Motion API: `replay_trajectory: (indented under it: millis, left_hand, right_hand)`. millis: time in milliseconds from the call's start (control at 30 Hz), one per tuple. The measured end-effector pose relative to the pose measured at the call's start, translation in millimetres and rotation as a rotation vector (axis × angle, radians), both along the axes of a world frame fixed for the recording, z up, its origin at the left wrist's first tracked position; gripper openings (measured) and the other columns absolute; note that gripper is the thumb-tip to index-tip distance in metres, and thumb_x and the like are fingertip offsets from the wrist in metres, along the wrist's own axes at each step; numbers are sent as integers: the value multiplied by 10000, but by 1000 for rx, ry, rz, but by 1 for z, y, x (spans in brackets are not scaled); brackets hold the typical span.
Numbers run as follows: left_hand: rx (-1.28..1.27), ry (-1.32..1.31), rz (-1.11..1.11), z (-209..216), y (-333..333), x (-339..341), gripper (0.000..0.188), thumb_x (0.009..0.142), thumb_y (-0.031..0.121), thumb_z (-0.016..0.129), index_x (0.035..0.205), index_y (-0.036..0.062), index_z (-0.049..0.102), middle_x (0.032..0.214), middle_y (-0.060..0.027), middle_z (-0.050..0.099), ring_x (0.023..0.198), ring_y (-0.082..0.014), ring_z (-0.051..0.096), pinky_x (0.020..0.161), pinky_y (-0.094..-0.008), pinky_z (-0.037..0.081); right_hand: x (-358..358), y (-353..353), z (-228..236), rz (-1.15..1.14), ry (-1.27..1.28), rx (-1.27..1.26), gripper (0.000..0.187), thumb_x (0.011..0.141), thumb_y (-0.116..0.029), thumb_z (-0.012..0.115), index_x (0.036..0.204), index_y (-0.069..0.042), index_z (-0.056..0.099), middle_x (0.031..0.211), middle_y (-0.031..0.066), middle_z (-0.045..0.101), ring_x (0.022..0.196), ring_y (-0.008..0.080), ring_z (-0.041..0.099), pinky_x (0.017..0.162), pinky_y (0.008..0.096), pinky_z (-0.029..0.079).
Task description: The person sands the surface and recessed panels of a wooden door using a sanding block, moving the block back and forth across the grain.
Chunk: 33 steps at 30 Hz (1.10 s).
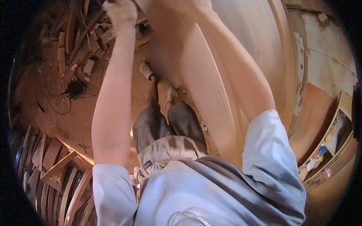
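Note:
Both my arms reach up to the top edge of the head view. My left hand is curled closed there, and whatever its fingers hold, if anything, is hidden. Only the back of my right hand shows, over the large wooden panel; its fingers are cut off by the picture's edge. The pale brown panel has a long ridge along it and stretches from the top down past my right forearm. A smeared patch hides part of the panel's near left side.
Wood scraps and a loose cable lie on the dirt floor at left. Curved wooden pieces stand in rows at lower left. On the right an open wooden compartment holds small coloured items. My feet stand beside the panel.

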State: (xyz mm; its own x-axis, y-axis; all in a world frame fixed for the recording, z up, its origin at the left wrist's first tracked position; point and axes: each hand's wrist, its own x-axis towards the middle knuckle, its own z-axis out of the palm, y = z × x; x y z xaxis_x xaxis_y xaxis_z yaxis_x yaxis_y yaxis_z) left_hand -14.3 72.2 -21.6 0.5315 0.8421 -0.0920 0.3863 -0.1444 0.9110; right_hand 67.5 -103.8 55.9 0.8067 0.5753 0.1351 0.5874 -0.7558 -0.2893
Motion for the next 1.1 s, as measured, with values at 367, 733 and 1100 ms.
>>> replay_trajectory:
  millis: [367, 733, 1100]
  left_hand:
    - [-723, -53, 296, 48, -220, -213, 852, 1012, 613, 334, 1546, -10, 107, 1584, -211, 236, 1456, -297, 278, 1198, -392, 202]
    - [-576, -120, 206, 70, -295, -228, 808, 1022, 587, 327, 1485, -70, 247, 1532, -264, 299, 1427, -324, 318, 1182, -414, 234]
    - [-120, -170, -53, 55, -369, -233, 581, 1025, 372, 501, 1283, -134, 373, 1214, -338, 579, 1161, -411, 589, 981, -442, 456]
  right_hand:
    - [-326, -366, 30, -169, 63, -297, 518, 960, -156, 536, 1472, -143, 455, 962, 172, 500, 898, 349, 509, 840, 489, 411]
    - [-429, -480, 40, -337, 351, -217, 527, 977, -175, 522, 1491, -130, 418, 1108, 229, 520, 955, 405, 489, 875, 548, 394]
    - [-340, -378, 21, -181, 40, -36, 481, 961, -187, 547, 1438, -176, 485, 1056, 224, 544, 983, 422, 517, 853, 537, 450]
